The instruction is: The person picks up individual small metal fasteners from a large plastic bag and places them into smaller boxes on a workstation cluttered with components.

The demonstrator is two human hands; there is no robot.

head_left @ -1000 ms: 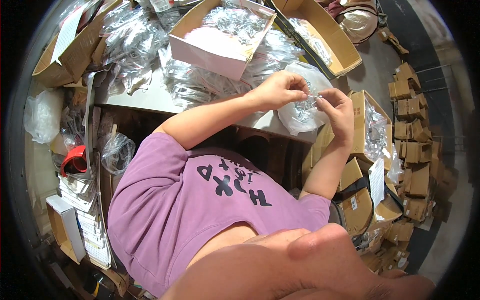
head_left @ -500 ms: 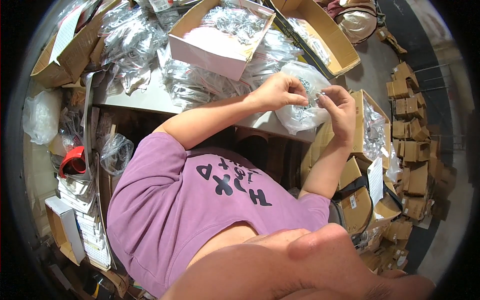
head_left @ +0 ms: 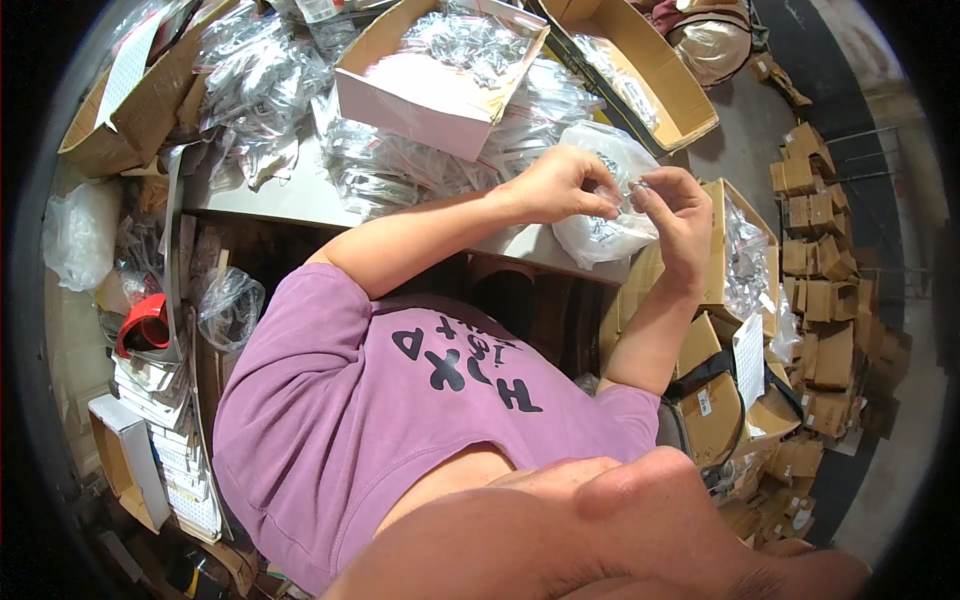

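Observation:
Over the table's front right corner, a translucent plastic bag (head_left: 592, 240) lies open with small metal parts inside. My left hand (head_left: 565, 186) is above its left side, thumb and fingertips pinched together; anything between them is too small to name. Just to its right, my right hand (head_left: 677, 215) pinches a small shiny metal piece (head_left: 636, 184) between thumb and fingers. The fingertips of both hands are close together but apart, and partly hide the bag's contents.
Behind my hands, a white carton (head_left: 415, 125) of small packets sits on heaped clear zip bags (head_left: 375, 165). A long cardboard box (head_left: 680, 105) stands at the back right. Beside my right arm is another box of packets (head_left: 745, 260). Stacked cartons (head_left: 825, 270) line the far right.
My left fingertips have dipped slightly and shifted a little to the right. My right hand has barely moved and still pinches the small metal piece.

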